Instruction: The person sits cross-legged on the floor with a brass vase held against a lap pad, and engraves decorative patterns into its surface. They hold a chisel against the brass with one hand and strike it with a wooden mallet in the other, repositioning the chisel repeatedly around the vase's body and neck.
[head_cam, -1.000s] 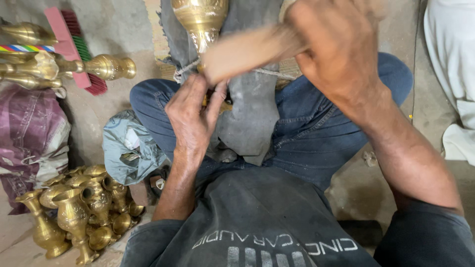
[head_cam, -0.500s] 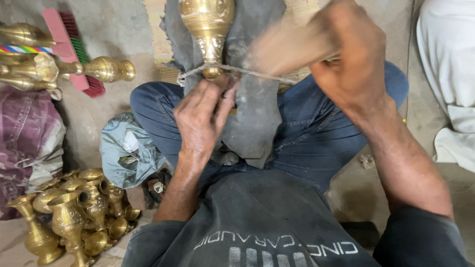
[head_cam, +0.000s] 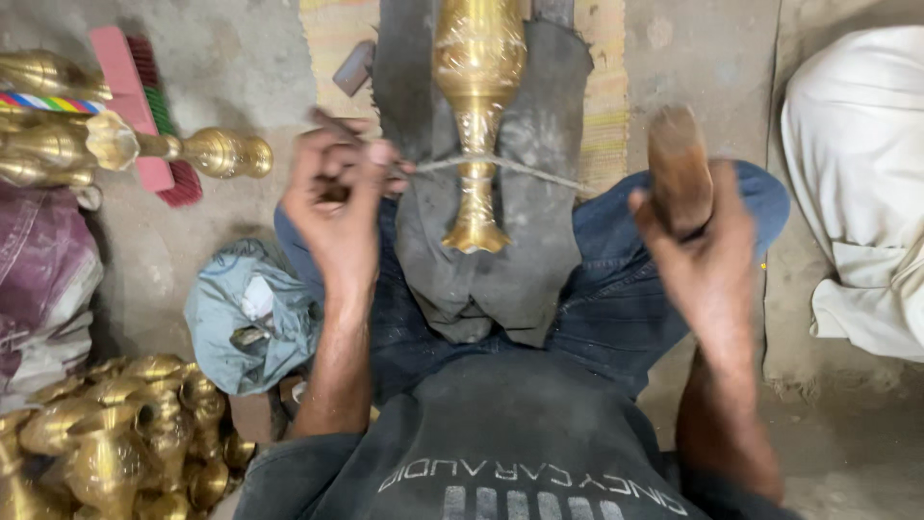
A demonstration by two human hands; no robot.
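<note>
Gripping a cord looped round the brass vase on my lap cloth, my left hand pinches tight; right hand clasps a wooden handle, seemingly. Slack could let the vase roll off.

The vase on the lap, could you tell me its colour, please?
Shiny golden brass vase, seen best in the head view.

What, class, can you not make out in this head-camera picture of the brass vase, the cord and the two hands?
- Brass vase, head view: its top is cut off by the upper edge.
- Cord: its left end is hidden inside the left hand.
- Wooden block in the right hand: motion-blurred, lower part covered by fingers.
- Brass pieces: cut off by the left and bottom edges.
</note>
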